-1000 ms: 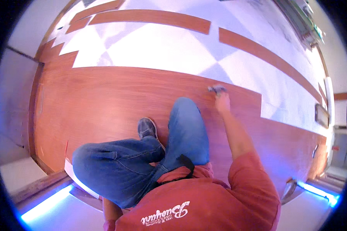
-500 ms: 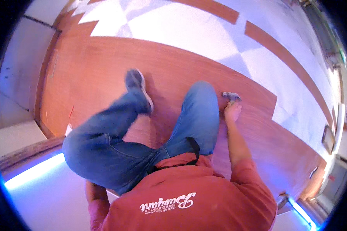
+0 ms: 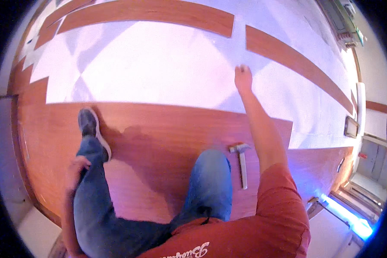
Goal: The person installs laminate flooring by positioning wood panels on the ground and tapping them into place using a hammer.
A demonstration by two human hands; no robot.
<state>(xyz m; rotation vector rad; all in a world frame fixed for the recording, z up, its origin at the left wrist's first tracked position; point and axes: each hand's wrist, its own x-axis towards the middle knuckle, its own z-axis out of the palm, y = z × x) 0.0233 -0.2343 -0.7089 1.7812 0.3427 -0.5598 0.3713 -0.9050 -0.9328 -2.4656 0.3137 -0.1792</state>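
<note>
My right hand (image 3: 243, 78) reaches out over the white patterned sheet, its fingers curled in and nothing visible in them. It is apart from the loose wood-look floor plank (image 3: 284, 50) beyond it. A claw hammer (image 3: 242, 167) lies on the laid brown flooring (image 3: 167, 129), beside my bent right knee, with its head pointing away from me. At the left, my left hand (image 3: 78, 167) rests on my lower leg, slightly blurred, with its fingers over the jeans and no object seen in it.
Another long plank (image 3: 159, 13) lies at the far side of the white sheet (image 3: 150, 64). The laid flooring ends in a stepped edge at left and right. A small framed object (image 3: 351, 127) stands at the right, near a blue-lit strip (image 3: 348, 217).
My right hand has let go of the hammer and moved forward over the white sheet. The hammer now lies on the flooring. My left hand has come into view on my leg.
</note>
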